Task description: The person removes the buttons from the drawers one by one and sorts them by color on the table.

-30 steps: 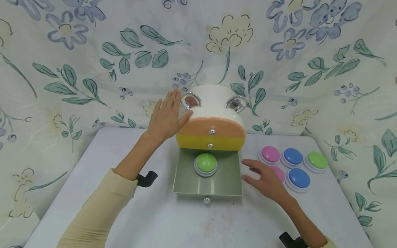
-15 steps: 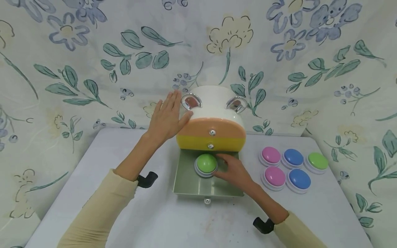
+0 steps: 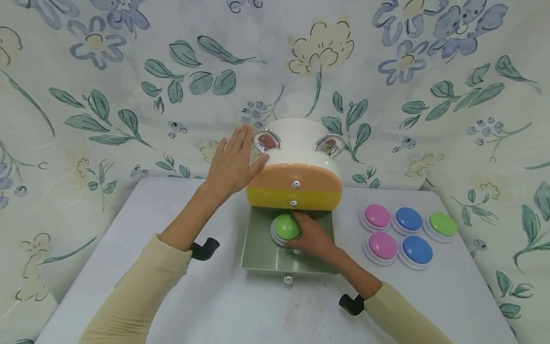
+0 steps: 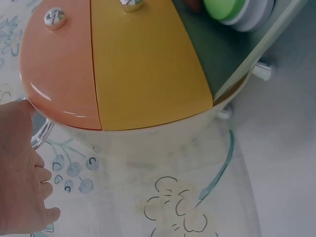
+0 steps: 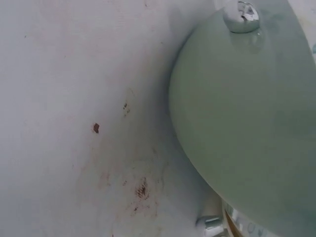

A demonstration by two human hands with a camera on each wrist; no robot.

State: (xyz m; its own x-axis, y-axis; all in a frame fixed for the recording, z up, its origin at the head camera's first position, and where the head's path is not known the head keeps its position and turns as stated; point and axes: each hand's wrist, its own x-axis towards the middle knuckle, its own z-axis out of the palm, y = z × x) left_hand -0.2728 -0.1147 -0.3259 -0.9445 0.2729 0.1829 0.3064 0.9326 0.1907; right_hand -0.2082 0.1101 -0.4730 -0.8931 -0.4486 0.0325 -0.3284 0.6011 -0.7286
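A small rounded chest of drawers [image 3: 296,134], white on top with an orange and a yellow drawer front, stands at the table's back. Its green bottom drawer [image 3: 258,258] is pulled out. Inside sits a round button [image 3: 285,226] with a green dome and white base. My right hand [image 3: 315,239] reaches into the drawer and grips the button's right side, thumb at the front. My left hand [image 3: 229,165] rests on the chest's left side, fingers straight. In the right wrist view the drawer front [image 5: 237,113] fills the right side and hides the right hand.
To the right of the chest stand several similar buttons: two pink, including a front pink button [image 3: 383,246], two blue, including a front blue button [image 3: 417,250], and one green button [image 3: 442,225]. A floral cloth [image 3: 172,119] hangs behind the white table [image 3: 215,296].
My right hand has moved left from beside the pink buttons into the open drawer and taken hold of the green button. My left hand has stayed on the chest.
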